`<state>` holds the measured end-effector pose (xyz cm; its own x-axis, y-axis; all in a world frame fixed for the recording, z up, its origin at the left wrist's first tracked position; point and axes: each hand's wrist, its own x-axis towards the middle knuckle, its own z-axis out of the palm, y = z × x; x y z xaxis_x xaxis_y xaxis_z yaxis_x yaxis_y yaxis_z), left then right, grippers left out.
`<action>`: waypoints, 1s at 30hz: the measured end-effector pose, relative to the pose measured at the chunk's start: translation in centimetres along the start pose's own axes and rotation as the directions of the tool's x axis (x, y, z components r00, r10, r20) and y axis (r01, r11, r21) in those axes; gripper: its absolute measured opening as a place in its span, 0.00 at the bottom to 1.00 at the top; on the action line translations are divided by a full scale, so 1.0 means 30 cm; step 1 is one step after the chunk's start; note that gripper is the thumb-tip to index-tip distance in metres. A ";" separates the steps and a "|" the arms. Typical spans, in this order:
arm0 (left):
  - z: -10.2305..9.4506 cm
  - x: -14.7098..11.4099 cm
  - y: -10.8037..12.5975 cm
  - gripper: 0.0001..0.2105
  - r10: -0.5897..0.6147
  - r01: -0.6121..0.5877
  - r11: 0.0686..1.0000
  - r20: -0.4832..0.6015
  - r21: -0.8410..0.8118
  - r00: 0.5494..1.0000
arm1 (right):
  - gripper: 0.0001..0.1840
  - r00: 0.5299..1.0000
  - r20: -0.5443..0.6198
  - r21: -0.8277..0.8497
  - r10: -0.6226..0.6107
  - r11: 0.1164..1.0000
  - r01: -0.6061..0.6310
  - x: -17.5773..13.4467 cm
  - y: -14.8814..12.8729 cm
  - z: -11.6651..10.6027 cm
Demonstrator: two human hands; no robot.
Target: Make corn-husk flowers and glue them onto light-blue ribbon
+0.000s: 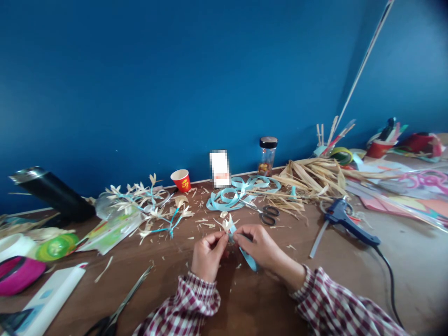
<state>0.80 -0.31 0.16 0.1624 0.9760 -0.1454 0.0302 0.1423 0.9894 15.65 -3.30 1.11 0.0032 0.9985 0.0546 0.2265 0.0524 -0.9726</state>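
Observation:
My left hand pinches the base of a small pale flower that looks made of dried husk. Close beside it, my right hand grips a light blue ribbon at the flower's base, and the ribbon's tail hangs down under my right fingers. The fingertips of both hands nearly meet and hide the stem. Just beyond lie a loose coil of blue ribbon and small black-handled scissors. Finished-looking flower sprigs with blue-wrapped stems rest to the left.
A blue glue gun with its cord lies at right, near dried husks. A red paper cup and a lidded jar stand by the wall. Larger scissors lie front left; a black bottle leans behind.

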 end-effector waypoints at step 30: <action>0.005 0.005 -0.011 0.16 -0.107 0.099 0.982 -0.042 -0.159 0.993 | 0.14 1.000 0.018 0.078 0.003 0.997 -0.005 -0.018 -0.010 0.008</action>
<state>0.96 -0.22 -0.18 0.1162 0.9613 -0.2497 -0.1113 0.2624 0.9585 15.34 -3.85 1.33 -0.0138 0.9988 0.0470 0.1495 0.0486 -0.9876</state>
